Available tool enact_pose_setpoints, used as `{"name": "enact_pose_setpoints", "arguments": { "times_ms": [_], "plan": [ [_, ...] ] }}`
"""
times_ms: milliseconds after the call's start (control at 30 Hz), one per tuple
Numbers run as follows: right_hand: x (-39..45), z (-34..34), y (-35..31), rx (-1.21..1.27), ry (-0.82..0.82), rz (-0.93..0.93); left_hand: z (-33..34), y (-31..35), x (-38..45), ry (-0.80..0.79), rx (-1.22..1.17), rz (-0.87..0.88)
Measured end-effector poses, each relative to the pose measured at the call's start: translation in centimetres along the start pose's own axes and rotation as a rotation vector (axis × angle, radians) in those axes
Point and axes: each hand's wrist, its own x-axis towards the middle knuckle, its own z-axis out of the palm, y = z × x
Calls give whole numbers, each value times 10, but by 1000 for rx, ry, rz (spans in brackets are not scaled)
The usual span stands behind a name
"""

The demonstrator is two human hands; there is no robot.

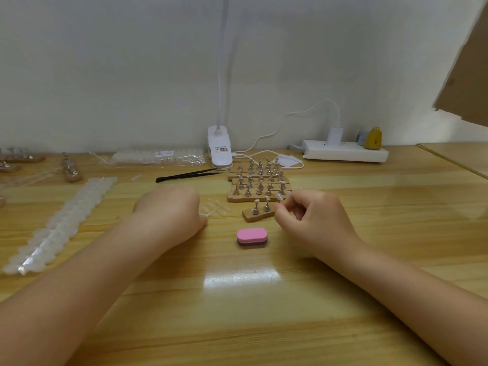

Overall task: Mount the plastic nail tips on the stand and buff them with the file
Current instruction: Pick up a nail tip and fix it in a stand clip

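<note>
Facing lamp clip (220, 150), label unreadable

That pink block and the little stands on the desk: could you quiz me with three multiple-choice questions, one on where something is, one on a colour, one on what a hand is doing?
1. Where does the buffer block lie?
A. On the table between the two hands
B. On top of the power strip
C. Under the lamp clamp

2. What colour are the tweezers?
A. White
B. Black
C. Pink

3. What is the right hand doing?
A. Lying flat and open on the table
B. Pinching something small at the near stand
C. Gripping the buffer block

Answers: 1 A, it sits on the wood nearer the camera than the near stand, with a hand on each side. 2 B, they are a dark strip by the lamp clamp. 3 B, its fingers curl at the stand's right end.
</note>
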Motion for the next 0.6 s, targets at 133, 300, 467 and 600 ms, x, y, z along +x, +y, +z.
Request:
{"name": "enact_pose_setpoints", "arguments": {
  "times_ms": [133,300,467,600],
  "plan": [
    [-2,0,-6,103,-22,-19,-1,-2,-1,144,-177,-11],
    [-5,-1,-14,354,-112,27,-9,5,-5,317,-709,167],
    [-4,-2,-18,614,-131,173,-11,27,-21,71,-1074,282],
    [-4,-3,-19,702,-119,306,-9,34,-27,-52,-1107,278]
  ]
}}
